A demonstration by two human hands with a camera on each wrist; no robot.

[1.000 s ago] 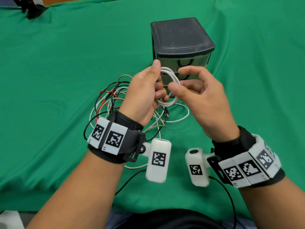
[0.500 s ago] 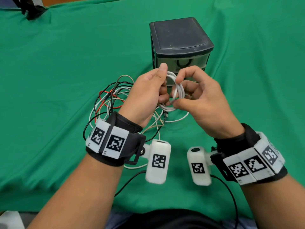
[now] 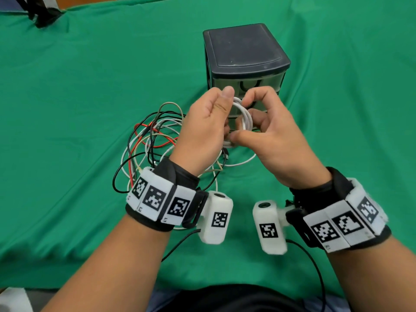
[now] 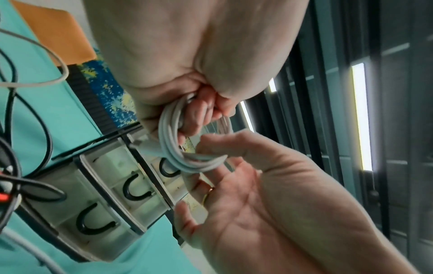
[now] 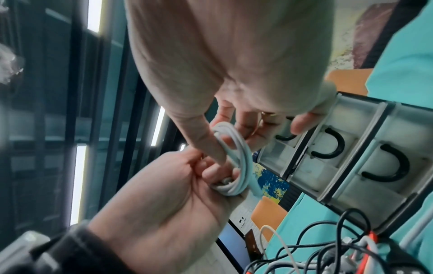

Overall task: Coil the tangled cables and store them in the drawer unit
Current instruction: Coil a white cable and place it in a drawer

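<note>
Head view shows, at the left, a tangle of black, white and red cables (image 3: 153, 140) lying on the green cloth (image 3: 67, 97), partly under the left wrist. Just right of it, the left hand (image 3: 206, 129) is raised above the cloth with its fingers curled round a small white cable coil (image 3: 244, 115), thumb lying along the top of the loops; the left wrist view shows the loops (image 4: 185, 159) bunched against the closed fingers. Next over, the right hand (image 3: 276, 140) meets the coil from the other side, its thumb and forefinger pinching the strands while the remaining fingers arch loosely; in the right wrist view a fingertip presses against the loops (image 5: 234, 161). A loose white tail runs from the coil down onto the cloth between the two hands. Behind both hands stands the dark drawer unit (image 3: 245, 52), its translucent drawers all pushed in, each with a black U-shaped handle (image 4: 137, 189).
</note>
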